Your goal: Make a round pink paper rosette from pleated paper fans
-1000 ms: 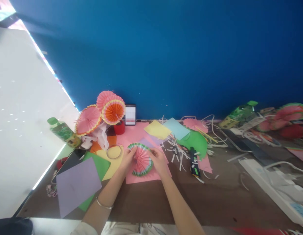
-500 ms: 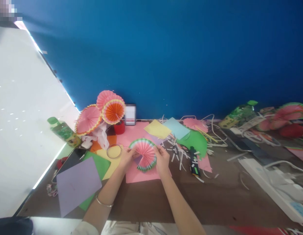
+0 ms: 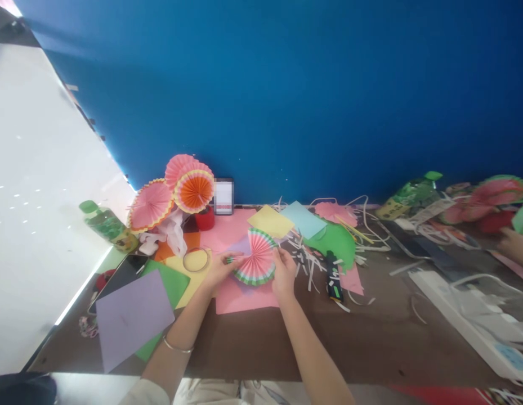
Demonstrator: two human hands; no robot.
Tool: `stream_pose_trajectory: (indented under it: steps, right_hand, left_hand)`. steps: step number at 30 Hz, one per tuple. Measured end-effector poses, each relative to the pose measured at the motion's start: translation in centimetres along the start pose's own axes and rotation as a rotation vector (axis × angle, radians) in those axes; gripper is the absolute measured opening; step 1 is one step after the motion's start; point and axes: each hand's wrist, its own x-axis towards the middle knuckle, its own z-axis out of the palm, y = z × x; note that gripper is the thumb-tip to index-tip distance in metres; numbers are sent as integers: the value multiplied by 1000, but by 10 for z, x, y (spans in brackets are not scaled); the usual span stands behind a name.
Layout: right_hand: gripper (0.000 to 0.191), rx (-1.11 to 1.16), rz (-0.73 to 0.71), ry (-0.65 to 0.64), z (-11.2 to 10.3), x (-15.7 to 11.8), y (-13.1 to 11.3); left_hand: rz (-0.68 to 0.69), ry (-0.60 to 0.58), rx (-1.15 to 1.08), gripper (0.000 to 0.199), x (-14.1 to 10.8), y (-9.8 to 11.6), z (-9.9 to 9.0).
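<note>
A pleated paper fan, pink with a green and white edge, is spread between my hands above pink paper. My left hand pinches its left end, and my right hand grips the right rim. The fan has an open gap at its upper left. A lilac sheet shows partly behind it. Left of my left hand a thin round bangle lies on yellow paper. White paper strips are scattered to the right of my right hand.
Finished paper rosettes stand at the back left, near a green bottle and a phone. A purple sheet lies front left. A black cutter, power strip and cables are to the right. Another person's hand is at the far right.
The fan has turned in my hands: its gap has moved from the lower left to the upper left. Another person's hand has come in at the far right.
</note>
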Motion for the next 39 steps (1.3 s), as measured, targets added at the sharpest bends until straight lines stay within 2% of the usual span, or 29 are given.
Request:
stream_pose_trajectory:
  steps: [6,9,11,13,20,27,30,33,39]
  right_hand:
    - [34,-32,8,-67,0,1,-4]
    - [40,-40,42,-224,2,-1,-5]
    - [52,-39,46,-336,4,-3,-5]
    - [60,-41,19,-391,5,-4,-6]
    - [59,-141,6,-497,-1,1,-18]
    - [68,-206,2,-632,-7,3,-19]
    - [68,-248,-6,-637,-8,3,-18]
    - [68,-221,41,-647,-9,3,-22]
    - [64,-147,178,-759,-17,6,-36]
  left_hand:
    - [113,29,29,21,6,1,-8]
    - [121,91,-9,21,8,-1,-8]
    - [119,95,-36,21,9,-3,-10]
    - [111,86,-53,20,11,-5,-13]
    - [91,105,-42,26,15,-4,-27]
    - [92,113,-74,37,14,-3,-28]
    - [136,118,-59,40,16,-7,-28]
    - [195,125,-4,34,18,-7,-30]
    - [178,-23,199,18,12,2,-42]
